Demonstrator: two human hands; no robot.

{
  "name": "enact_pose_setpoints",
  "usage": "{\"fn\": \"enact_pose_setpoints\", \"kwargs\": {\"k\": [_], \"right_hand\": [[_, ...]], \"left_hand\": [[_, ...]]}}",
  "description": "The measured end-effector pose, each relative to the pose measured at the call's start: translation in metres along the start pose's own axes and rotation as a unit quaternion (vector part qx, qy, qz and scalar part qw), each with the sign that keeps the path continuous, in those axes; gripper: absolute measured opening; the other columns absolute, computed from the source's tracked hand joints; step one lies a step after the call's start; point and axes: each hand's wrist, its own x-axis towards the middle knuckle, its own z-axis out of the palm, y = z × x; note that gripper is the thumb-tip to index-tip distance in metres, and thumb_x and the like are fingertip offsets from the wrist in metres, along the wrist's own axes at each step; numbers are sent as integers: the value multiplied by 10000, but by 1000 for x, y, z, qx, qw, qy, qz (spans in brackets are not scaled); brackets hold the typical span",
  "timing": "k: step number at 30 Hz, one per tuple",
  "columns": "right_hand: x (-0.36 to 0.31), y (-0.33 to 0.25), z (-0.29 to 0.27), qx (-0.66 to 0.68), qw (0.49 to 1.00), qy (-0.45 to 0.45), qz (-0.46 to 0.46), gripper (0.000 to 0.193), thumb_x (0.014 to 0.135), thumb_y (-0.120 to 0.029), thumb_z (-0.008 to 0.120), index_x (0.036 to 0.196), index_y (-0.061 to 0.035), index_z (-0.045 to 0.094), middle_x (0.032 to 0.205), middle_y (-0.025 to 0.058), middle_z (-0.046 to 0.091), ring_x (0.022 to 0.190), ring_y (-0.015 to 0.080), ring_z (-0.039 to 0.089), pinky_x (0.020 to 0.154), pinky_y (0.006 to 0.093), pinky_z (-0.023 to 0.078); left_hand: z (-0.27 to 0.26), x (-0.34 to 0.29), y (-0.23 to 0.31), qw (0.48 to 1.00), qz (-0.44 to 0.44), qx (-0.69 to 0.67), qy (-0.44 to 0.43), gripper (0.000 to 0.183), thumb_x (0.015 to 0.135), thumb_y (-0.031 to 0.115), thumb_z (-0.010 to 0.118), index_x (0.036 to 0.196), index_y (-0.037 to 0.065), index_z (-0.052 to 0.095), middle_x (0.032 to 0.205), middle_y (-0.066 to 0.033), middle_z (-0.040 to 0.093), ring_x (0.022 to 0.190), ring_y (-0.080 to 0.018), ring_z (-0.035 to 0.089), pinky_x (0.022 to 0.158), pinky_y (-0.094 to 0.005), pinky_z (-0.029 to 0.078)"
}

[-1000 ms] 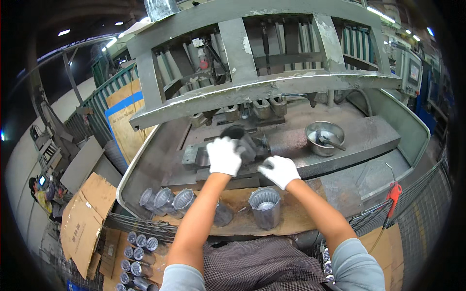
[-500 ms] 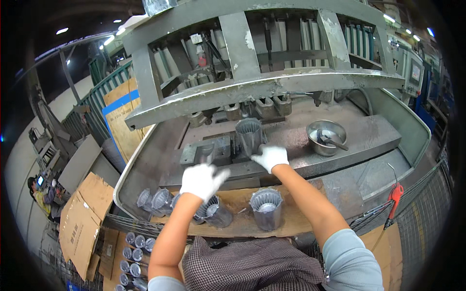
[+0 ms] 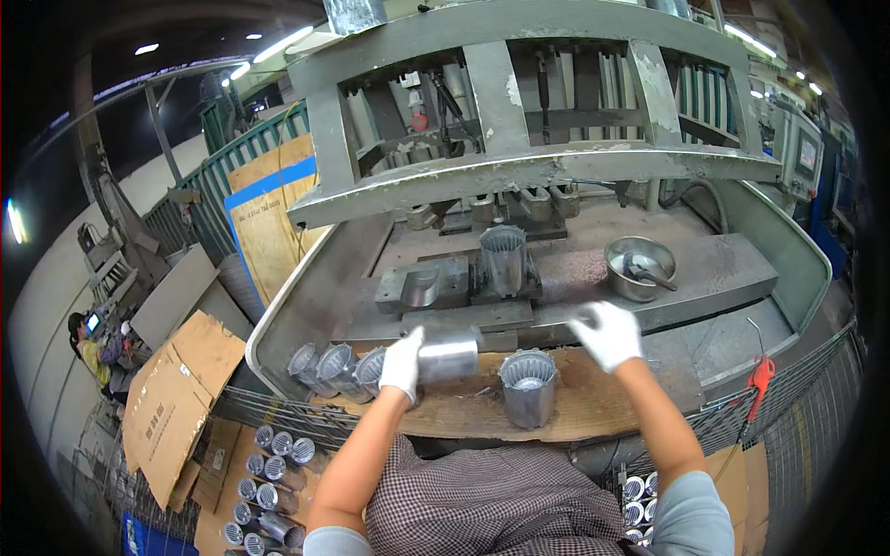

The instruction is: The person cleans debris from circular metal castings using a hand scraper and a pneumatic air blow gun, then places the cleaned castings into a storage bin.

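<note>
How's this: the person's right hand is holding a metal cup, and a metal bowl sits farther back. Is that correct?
Not quite. The head view shows the left hand holding the metal cup, not the right hand; the metal bowl does sit farther back.

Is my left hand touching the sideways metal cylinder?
Touching: the head view shows the gloved left hand gripping the left end of the metal cylinder.

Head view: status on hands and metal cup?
Left hand gripping metal cup, tipped sideways. Right hand blurred, no held item visible. Upright cup on brown board between hands.
</note>
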Motion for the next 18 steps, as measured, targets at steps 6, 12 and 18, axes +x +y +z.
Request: {"fn": "enact_pose_setpoints", "kwargs": {"k": [6, 12, 18], "right_hand": [[-89, 86, -92, 15, 984, 135, 116, 179, 793, -163, 732, 891, -18, 694, 822, 149, 670, 722, 290, 658, 701, 357, 525], [-137, 144, -125, -23, 967, 106, 229, 201, 824, -166, 709, 908, 13, 668, 837, 160, 660, 749, 306, 645, 705, 373, 498], [-132, 141, -136, -74, 963, 145, 217, 207, 862, -179, 672, 921, 18, 660, 876, 188, 654, 824, 352, 638, 752, 404, 487]], "left_hand": [[-7, 75, 34, 997, 56, -60, 1, 449, 862, 253, 668, 1211, -24, 610, 1135, -103, 664, 1036, -216, 589, 923, -322, 440], [30, 120, 35, 967, 118, 224, 6, 436, 830, 214, 702, 1184, -31, 628, 1115, -146, 689, 1001, -250, 636, 901, -329, 465], [38, 132, 37, 764, 211, 610, -9, 463, 780, 455, 732, 992, 45, 706, 1034, -196, 686, 1033, -333, 645, 875, -407, 502]]}}
